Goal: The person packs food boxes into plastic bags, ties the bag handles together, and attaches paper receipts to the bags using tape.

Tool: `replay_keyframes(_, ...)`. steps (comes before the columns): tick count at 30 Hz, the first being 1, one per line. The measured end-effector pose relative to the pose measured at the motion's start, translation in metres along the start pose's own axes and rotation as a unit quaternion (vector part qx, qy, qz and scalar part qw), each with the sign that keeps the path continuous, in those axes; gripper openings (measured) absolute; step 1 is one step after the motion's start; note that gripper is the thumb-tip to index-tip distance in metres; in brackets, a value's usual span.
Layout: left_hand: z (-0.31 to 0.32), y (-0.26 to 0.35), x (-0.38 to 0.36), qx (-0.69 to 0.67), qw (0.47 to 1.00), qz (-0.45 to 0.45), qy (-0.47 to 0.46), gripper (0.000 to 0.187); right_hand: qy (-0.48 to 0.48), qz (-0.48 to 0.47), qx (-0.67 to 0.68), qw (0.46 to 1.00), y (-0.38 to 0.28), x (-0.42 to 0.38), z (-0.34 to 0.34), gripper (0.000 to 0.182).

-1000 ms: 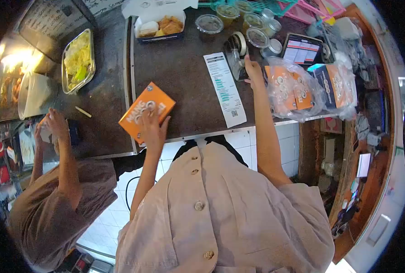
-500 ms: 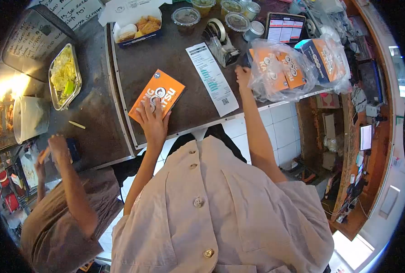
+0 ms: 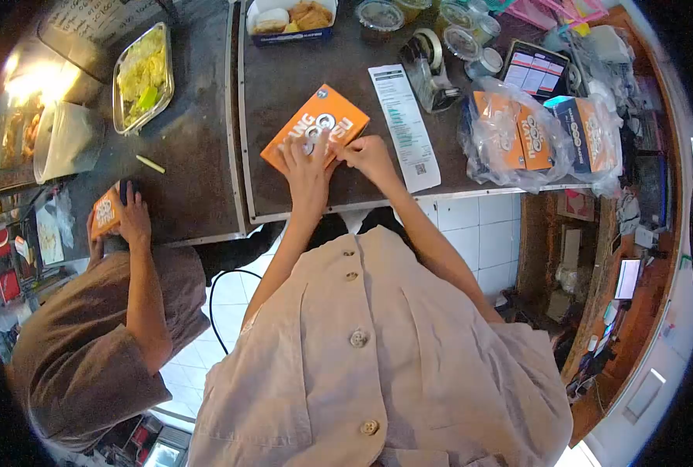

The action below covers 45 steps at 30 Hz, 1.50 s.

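An orange takeaway box (image 3: 315, 124) with white lettering lies closed and angled on the dark counter. My left hand (image 3: 308, 175) rests on its top with the fingers spread. At the box's right edge, my right hand (image 3: 370, 159) has thumb and fingers pinched together; whatever is between them is too small to make out. To the right lies a long printed receipt (image 3: 405, 128) with green highlighted lines. Behind the receipt stands a tape dispenser (image 3: 432, 78) with a roll in it.
Clear plastic bags hold orange boxes (image 3: 510, 136) at right. Lidded cups (image 3: 381, 17), a tablet (image 3: 535, 70) and an open food box (image 3: 290, 35) stand farther back. At left are a tray of shredded greens (image 3: 143, 78) and a co-worker's hand (image 3: 135, 218) on another orange box.
My right hand has moved left from beside the tape dispenser to the orange box's right edge. My left hand stays on the box. The co-worker now holds an orange box in view.
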<state>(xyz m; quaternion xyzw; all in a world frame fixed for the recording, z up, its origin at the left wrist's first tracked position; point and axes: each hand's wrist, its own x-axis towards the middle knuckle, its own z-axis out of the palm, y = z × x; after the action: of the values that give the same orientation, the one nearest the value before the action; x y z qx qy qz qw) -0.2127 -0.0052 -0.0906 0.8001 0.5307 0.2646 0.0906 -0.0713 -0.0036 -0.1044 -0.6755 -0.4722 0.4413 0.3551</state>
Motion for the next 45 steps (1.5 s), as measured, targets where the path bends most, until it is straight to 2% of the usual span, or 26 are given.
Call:
replay_keyframes(3, 0.001, 0.001, 0.001, 0.071, 0.997, 0.037, 0.007, 0.055, 0.019, 0.047, -0.200, 0.979, -0.015, -0.004, -0.006, 0.046)
replay_keyframes(4, 0.002, 0.003, 0.001, 0.069, 0.997, 0.026, 0.006, 0.054, 0.001, 0.055, -0.214, 0.975, -0.016, -0.004, -0.008, 0.043)
replay_keyframes(7, 0.004, -0.001, 0.001, 0.077, 0.997, 0.019, -0.017, 0.057, -0.060, 0.056, -0.024, 0.996, 0.003, -0.003, -0.006, 0.040)
replay_keyframes(10, 0.002, -0.003, 0.001, 0.060, 0.998, 0.019, -0.030, 0.060, -0.067, -0.004, 0.062, 0.996, 0.023, -0.007, -0.009, 0.040)
replay_keyframes(12, 0.001, -0.005, 0.001, 0.060, 0.997, 0.035, -0.037, 0.061, -0.038, -0.018, -0.122, 0.992, 0.023, 0.002, -0.006, 0.038)
replay_keyframes(16, -0.003, -0.009, 0.006, 0.071, 0.995, 0.058, -0.051, 0.064, -0.021, -0.030, -0.421, 0.906, 0.010, 0.009, -0.008, 0.030)
replay_keyframes(19, -0.015, -0.019, 0.011, 0.018, 0.991, 0.091, -0.096, 0.066, -0.009, -0.116, -0.519, 0.847, 0.009, 0.017, -0.031, 0.031)
replay_keyframes(20, -0.026, -0.025, 0.015, -0.051, 0.988, 0.098, -0.112, 0.063, -0.031, -0.104, -0.491, 0.864, -0.011, 0.014, -0.040, 0.037)
replay_keyframes(23, -0.038, -0.036, 0.009, -0.180, 0.982, 0.044, 0.033, 0.055, -0.101, -0.231, -0.466, 0.848, -0.059, 0.013, -0.044, 0.057)
replay_keyframes(25, -0.068, -0.024, 0.007, -0.107, 0.992, -0.011, 0.062, 0.044, -0.112, -0.441, -0.480, 0.750, -0.077, 0.022, -0.034, 0.086)
replay_keyframes(27, -0.063, -0.026, -0.003, -0.189, 0.965, -0.079, 0.161, 0.035, -0.152, -0.460, -0.510, 0.711, -0.083, 0.043, -0.016, 0.103)
replay_keyframes(29, -0.064, -0.014, -0.005, -0.286, 0.932, -0.111, 0.194, 0.024, -0.234, -0.381, -0.548, 0.707, -0.077, 0.063, 0.001, 0.111)
replay_keyframes(31, -0.062, 0.000, -0.010, -0.335, 0.901, -0.169, 0.218, 0.019, -0.200, -0.353, -0.504, 0.762, -0.084, 0.057, -0.008, 0.109)
replay_keyframes(32, -0.060, 0.005, -0.015, -0.354, 0.894, -0.164, 0.221, 0.018, -0.185, -0.340, -0.479, 0.788, -0.089, 0.050, -0.011, 0.108)
replay_keyframes(33, -0.055, 0.008, -0.022, -0.381, 0.882, -0.184, 0.207, 0.020, -0.157, -0.335, -0.412, 0.833, -0.094, 0.041, -0.022, 0.108)
replay_keyframes(35, -0.040, 0.016, -0.032, -0.433, 0.852, -0.231, 0.184, 0.023, -0.109, -0.324, -0.271, 0.900, -0.110, 0.009, -0.070, 0.107)
replay_keyframes(37, -0.033, 0.023, -0.023, -0.456, 0.847, -0.228, 0.151, 0.028, -0.107, -0.272, -0.185, 0.938, -0.157, -0.038, -0.147, 0.105)
replay_keyframes(38, -0.037, 0.018, -0.014, -0.456, 0.846, -0.228, 0.155, 0.030, -0.089, -0.276, -0.166, 0.943, -0.167, -0.056, -0.181, 0.106)
replay_keyframes(39, -0.051, 0.007, 0.004, -0.456, 0.835, -0.278, 0.135, 0.037, -0.053, -0.271, -0.163, 0.947, -0.167, -0.075, -0.205, 0.106)
replay_keyframes(41, -0.087, -0.031, 0.054, -0.408, 0.823, -0.295, 0.261, 0.048, 0.030, -0.229, -0.166, 0.959, -0.146, -0.096, -0.245, 0.106)
replay_keyframes(43, -0.159, -0.067, 0.103, -0.403, 0.825, -0.271, 0.289, 0.065, 0.097, -0.174, -0.166, 0.966, -0.102, -0.096, -0.265, 0.106)
replay_keyframes(45, -0.226, -0.118, 0.147, -0.301, 0.835, -0.259, 0.381, 0.080, 0.134, -0.148, -0.171, 0.965, -0.050, -0.074, -0.275, 0.107)
